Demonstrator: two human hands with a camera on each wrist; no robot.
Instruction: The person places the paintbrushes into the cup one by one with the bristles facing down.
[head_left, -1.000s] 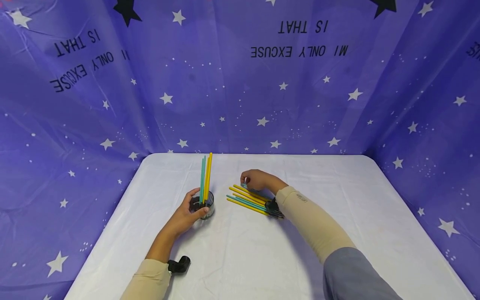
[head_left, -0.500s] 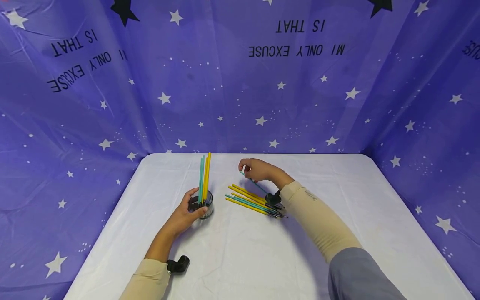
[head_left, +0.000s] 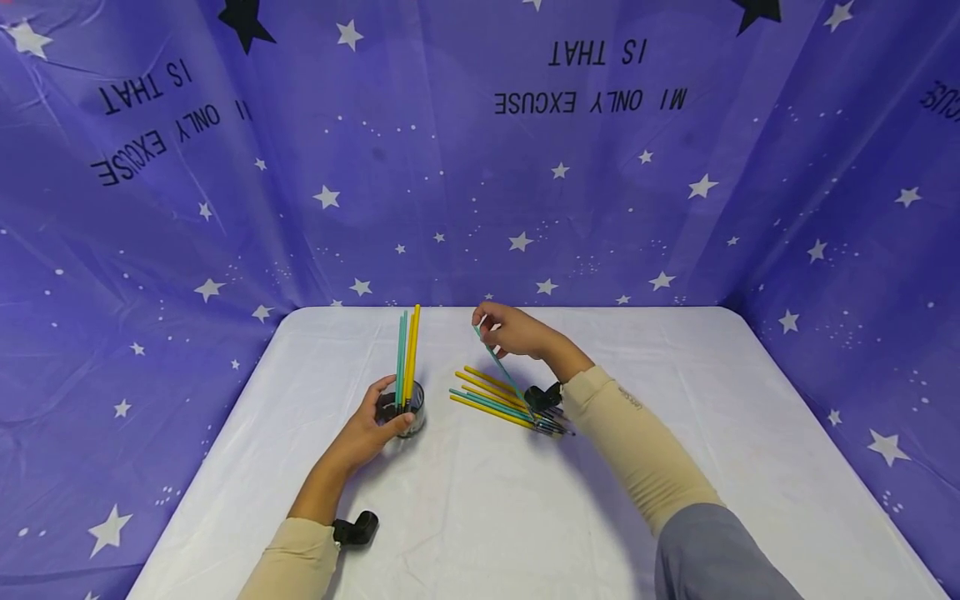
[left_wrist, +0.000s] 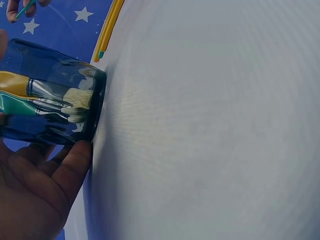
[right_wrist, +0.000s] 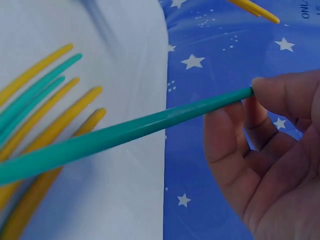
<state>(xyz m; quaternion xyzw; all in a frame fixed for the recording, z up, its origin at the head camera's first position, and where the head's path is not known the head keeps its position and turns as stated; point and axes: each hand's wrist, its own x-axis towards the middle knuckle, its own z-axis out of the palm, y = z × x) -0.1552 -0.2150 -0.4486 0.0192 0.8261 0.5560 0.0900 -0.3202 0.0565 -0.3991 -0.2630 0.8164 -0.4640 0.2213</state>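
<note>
My left hand (head_left: 377,429) is curled round a dark clear glass (head_left: 418,410) standing on the table. Upright in the glass are teal and yellow paintbrushes (head_left: 412,358), bristles down; in the left wrist view pale bristles (left_wrist: 77,102) show through the glass wall. Thumb and fingers of my right hand (head_left: 513,329) pinch the handle tip of a teal paintbrush (right_wrist: 135,131). It slants down from the fingers toward a pile of loose yellow and teal paintbrushes (head_left: 487,403). Its bristle end is hidden near the black wrist camera.
A white cloth covers the table (head_left: 465,517). Its far edge meets a purple starred curtain (head_left: 480,183) that also hangs on both sides. Black wrist cameras sit on the left wrist (head_left: 357,528) and right wrist (head_left: 542,397).
My right hand has risen away from the table, lifting the teal paintbrush's handle end off the pile. The left hand and the glass have stayed in place.
</note>
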